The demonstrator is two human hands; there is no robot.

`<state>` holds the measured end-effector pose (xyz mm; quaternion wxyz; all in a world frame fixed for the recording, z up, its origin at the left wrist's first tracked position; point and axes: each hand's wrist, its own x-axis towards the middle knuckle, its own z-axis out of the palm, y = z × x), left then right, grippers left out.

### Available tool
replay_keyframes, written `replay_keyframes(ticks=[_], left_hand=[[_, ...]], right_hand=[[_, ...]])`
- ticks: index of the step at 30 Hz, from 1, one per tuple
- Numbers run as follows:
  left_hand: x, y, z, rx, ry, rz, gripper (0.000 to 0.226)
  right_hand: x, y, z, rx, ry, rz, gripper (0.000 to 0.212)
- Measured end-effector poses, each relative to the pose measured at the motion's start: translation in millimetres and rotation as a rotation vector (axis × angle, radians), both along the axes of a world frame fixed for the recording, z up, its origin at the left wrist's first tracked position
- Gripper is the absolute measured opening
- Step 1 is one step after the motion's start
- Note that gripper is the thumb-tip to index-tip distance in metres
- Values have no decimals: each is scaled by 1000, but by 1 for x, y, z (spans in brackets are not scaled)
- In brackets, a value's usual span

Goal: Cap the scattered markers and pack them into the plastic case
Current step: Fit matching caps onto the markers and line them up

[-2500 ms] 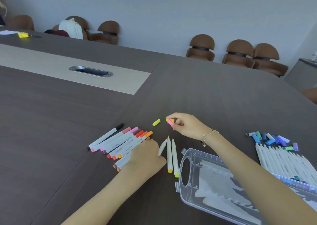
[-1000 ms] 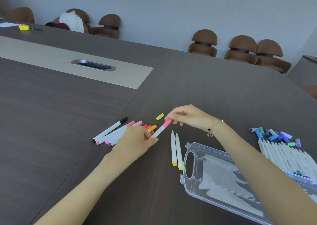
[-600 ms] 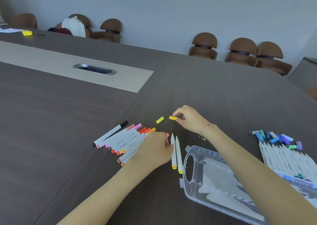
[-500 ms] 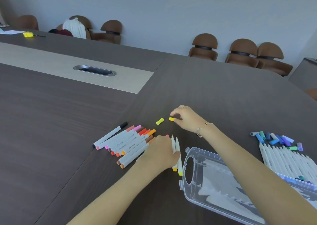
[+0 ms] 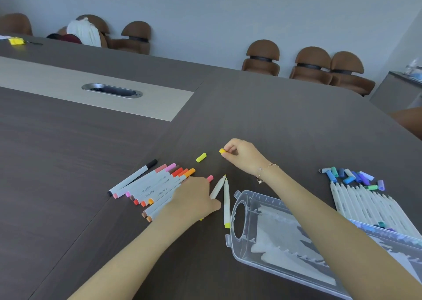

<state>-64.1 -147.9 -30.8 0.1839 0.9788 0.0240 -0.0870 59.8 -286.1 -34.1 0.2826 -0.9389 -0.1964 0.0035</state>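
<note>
My right hand (image 5: pixel 242 157) pinches a yellow cap (image 5: pixel 222 150); my left hand (image 5: pixel 193 200) grips an uncapped marker (image 5: pixel 217 186) — beside another (image 5: pixel 226 202). Capped markers (image 5: pixel 155 187) lie left, the clear plastic case (image 5: pixel 285 233) right, a second yellow cap (image 5: pixel 201 157) loose on the worktop (image 5: pixel 274 126).

A large dark wood-grain conference table (image 5: pixel 262 107) carries a pale centre strip (image 5: pixel 57 87) with a metal cable port (image 5: pixel 112 90). Brown chairs (image 5: pixel 262 56) line the far grey wall (image 5: pixel 205 9).

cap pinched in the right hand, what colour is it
Yellow cap, clearest in the head view.
</note>
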Motion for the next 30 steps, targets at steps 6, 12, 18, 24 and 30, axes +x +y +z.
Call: replay_keyframes(ticks=[6,12,18,24,30], left_hand=[[-11,40,2,-326,-55,73,11],[-16,44,0,-425,-31,90,16],[-14,45,0,-420,-50,130,18],[-12,37,0,-399,-138,124,22],[-8,54,7,-388,-253,234,33]], right_hand=[[-32,-4,18,398,260,-6,19],[-42,7,13,542,321,-150,14],[-48,9,13,512,341,-128,18],[-55,15,9,371,423,-78,24],[-43,18,9,356,212,-256,19]])
